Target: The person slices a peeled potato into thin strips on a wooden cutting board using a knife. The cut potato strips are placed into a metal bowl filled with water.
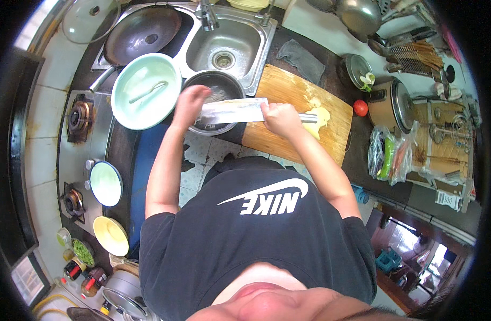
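Note:
My right hand [283, 118] grips the metal handle of a cleaver [237, 110]. The broad blade lies level over a dark round pot [191, 80], with its far end near my left hand [189, 105]. That hand hovers over the pot's left side, fingers bent and blurred, so whether they hold anything or touch the blade is unclear. Pale shreds [218, 94] show in the pot, partly covered by the blade. Under and beside the handle, yellow slices, perhaps potato [321, 116], lie on a wooden cutting board [269, 140].
Left of the pot stands a pale green basin [121, 102] holding a whisk [149, 92]. Ahead are a steel sink [245, 48] and a wok [137, 40]. A grey cloth [301, 60], a tomato [360, 108] and a rice cooker [384, 100] sit rightward; a gas stove [81, 160] lies left.

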`<state>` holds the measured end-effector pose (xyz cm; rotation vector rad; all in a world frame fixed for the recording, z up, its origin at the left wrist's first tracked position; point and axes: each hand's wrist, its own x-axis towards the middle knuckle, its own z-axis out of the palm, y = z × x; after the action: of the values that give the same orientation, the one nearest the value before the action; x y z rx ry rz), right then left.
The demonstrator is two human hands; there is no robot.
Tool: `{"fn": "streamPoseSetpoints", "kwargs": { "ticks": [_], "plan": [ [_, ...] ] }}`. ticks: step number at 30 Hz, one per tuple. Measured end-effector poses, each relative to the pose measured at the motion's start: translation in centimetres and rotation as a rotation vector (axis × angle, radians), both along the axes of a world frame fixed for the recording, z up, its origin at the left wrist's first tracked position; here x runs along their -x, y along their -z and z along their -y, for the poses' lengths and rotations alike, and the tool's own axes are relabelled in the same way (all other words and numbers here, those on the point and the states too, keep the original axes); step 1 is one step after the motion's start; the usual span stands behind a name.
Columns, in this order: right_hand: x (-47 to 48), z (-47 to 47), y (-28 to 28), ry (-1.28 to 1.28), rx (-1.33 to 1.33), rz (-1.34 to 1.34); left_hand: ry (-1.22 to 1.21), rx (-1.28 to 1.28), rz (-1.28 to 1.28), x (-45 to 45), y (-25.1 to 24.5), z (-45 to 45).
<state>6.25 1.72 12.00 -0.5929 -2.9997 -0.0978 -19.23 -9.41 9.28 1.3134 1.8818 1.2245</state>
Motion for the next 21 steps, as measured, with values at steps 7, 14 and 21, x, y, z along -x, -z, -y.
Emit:
{"fn": "streamPoseSetpoints", "kwargs": {
  "ticks": [7, 14, 21],
  "plan": [
    [4.7, 1.2, 1.0, -0.138, 0.103, 0.124, 0.357, 0.299, -0.114, -0.5, 4.6, -2.8],
    [0.3, 1.6, 1.2, 0.035, 0.127, 0.046, 0.102, 0.199, 0.048, 2.8, 7.8, -2.7],
    [-9.5, 2.5, 1.3, 0.812, 0.36, -0.26, 0.0, 0.115, -0.409, 0.2, 7.1, -3.3]
  ]
}}
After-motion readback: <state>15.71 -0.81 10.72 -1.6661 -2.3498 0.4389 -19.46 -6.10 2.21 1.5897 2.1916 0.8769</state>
